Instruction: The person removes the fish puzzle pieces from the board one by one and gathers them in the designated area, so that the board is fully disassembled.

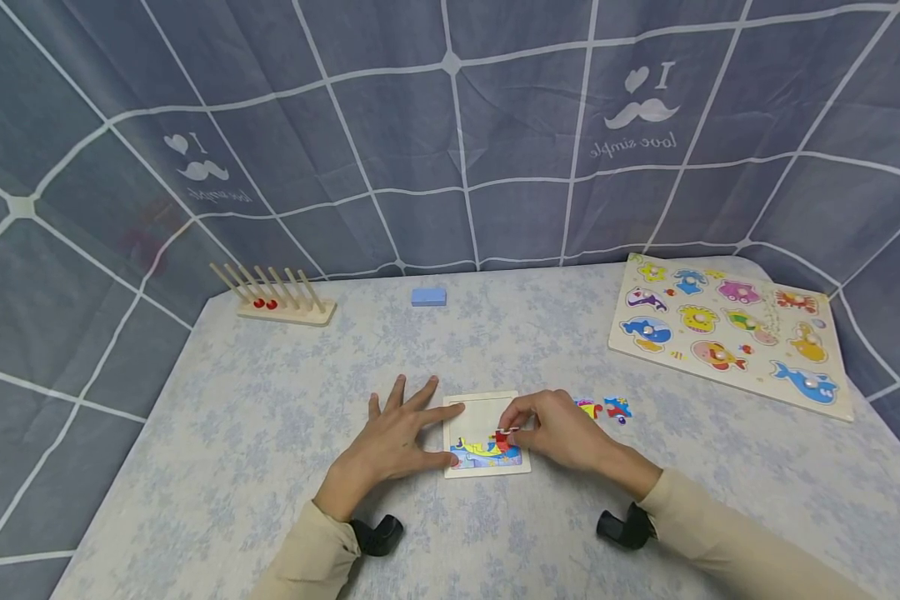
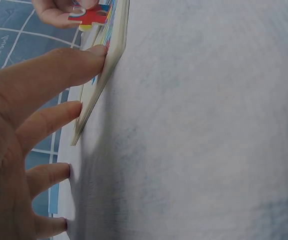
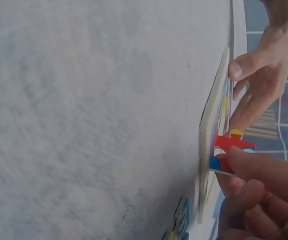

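Note:
A small wooden jigsaw tray (image 1: pixel 471 418) lies on the table, its lower part filled with coloured pieces and its upper part bare wood. With fingers spread, my left hand (image 1: pixel 392 435) touches the tray's left side, thumb at the lower corner and index finger near the upper one. My right hand (image 1: pixel 566 433) pinches a red puzzle piece (image 3: pixel 228 143) with some blue and yellow between thumb and fingers. It holds the piece tilted up over the right part of the tray. Fingertips behind the piece are partly hidden.
Loose puzzle pieces (image 1: pixel 617 408) lie just right of the tray, partly behind my right hand. A large sea-animal knob puzzle (image 1: pixel 682 350) is at the back right. Toward the back are a blue block (image 1: pixel 428 297) and a peg stand (image 1: pixel 315 317) with two red beads.

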The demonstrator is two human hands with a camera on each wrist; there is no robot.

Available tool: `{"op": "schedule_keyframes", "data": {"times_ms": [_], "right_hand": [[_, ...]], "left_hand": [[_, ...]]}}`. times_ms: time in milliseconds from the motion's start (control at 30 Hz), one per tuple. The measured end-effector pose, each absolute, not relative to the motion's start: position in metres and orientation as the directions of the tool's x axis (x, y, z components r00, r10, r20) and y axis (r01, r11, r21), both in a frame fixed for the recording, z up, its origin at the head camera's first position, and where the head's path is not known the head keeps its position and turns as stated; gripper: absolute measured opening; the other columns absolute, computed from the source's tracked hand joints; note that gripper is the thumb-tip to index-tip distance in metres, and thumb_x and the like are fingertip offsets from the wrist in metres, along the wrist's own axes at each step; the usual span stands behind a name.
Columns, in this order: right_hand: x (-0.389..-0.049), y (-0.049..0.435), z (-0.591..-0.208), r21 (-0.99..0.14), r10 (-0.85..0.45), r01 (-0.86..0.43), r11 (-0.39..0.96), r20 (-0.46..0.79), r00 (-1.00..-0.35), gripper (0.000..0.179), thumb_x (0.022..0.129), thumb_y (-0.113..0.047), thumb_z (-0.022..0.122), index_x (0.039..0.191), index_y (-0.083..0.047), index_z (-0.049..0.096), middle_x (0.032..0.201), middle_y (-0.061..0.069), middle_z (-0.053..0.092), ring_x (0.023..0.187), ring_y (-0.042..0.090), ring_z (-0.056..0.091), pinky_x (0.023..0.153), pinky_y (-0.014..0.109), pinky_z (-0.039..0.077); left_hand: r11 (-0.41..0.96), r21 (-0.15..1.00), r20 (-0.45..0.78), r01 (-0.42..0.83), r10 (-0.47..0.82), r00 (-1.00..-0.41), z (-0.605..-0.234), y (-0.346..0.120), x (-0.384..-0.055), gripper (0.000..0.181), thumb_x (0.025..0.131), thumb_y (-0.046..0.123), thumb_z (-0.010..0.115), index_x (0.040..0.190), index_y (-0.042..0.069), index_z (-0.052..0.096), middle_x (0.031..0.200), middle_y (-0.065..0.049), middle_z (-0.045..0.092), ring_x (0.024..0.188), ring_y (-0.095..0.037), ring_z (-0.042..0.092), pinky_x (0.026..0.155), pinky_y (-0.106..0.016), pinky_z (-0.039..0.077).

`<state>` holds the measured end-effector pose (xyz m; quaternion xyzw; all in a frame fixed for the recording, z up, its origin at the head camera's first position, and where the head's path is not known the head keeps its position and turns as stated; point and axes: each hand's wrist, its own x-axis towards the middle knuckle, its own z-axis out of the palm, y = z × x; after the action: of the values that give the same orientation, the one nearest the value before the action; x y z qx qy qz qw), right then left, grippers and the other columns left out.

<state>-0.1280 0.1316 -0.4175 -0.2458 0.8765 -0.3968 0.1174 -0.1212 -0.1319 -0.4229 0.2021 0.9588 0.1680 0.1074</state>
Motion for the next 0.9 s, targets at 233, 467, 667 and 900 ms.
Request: {"op": "schedule_keyframes", "data": {"times_ms": [233, 467, 667, 900], "right_hand": [[-0.130, 0.131, -0.418, -0.755, -0.495, -0.315, 0.575, -0.015, -0.869, 0.018, 0.083, -0.002, 0.074, 0.091, -0.018, 0.076, 0.079, -0.010, 0.069, 0.066, 0.007, 0.057, 0.060, 0.025, 0.045], [-0.131, 0.130, -0.418, -0.759, -0.475, -0.293, 0.582, -0.025, -0.879, 0.018, 0.084, -0.004, 0.075, 0.098, -0.015, 0.074, 0.080, -0.009, 0.068, 0.075, 0.006, 0.061, 0.069, 0.030, 0.047], [-0.131, 0.134, -0.417, -0.808, -0.444, -0.211, 0.550, -0.068, -0.893, 0.020, 0.087, -0.010, 0.073, 0.107, -0.013, 0.076, 0.076, -0.005, 0.069, 0.055, 0.006, 0.055, 0.054, 0.026, 0.045], [-0.132, 0.148, -0.416, -0.899, -0.459, -0.045, 0.436, -0.179, -0.870, 0.022, 0.089, -0.013, 0.072, 0.111, -0.010, 0.077, 0.061, 0.011, 0.066, 0.035, 0.010, 0.036, 0.038, 0.022, 0.032]], "left_hand": [[0.865, 0.355, -0.137, 0.355, 0.424, -0.895, -0.423, -0.132, -0.120, 0.068, 0.077, 0.059, 0.075, 0.140, 0.038, 0.056, 0.161, -0.007, 0.026, 0.144, -0.052, 0.009, 0.103, -0.079, 0.009], [0.866, 0.352, -0.138, 0.355, 0.423, -0.895, -0.423, -0.132, -0.120, 0.068, 0.077, 0.058, 0.075, 0.140, 0.039, 0.056, 0.161, -0.006, 0.026, 0.144, -0.052, 0.009, 0.103, -0.078, 0.009], [0.866, 0.353, -0.141, 0.354, 0.423, -0.895, -0.422, -0.132, -0.120, 0.068, 0.077, 0.058, 0.075, 0.140, 0.038, 0.056, 0.161, -0.006, 0.026, 0.144, -0.052, 0.008, 0.103, -0.078, 0.009], [0.863, 0.356, -0.133, 0.359, 0.427, -0.894, -0.423, -0.133, -0.121, 0.067, 0.078, 0.057, 0.075, 0.139, 0.038, 0.056, 0.161, -0.007, 0.027, 0.144, -0.052, 0.008, 0.103, -0.079, 0.009]]}}
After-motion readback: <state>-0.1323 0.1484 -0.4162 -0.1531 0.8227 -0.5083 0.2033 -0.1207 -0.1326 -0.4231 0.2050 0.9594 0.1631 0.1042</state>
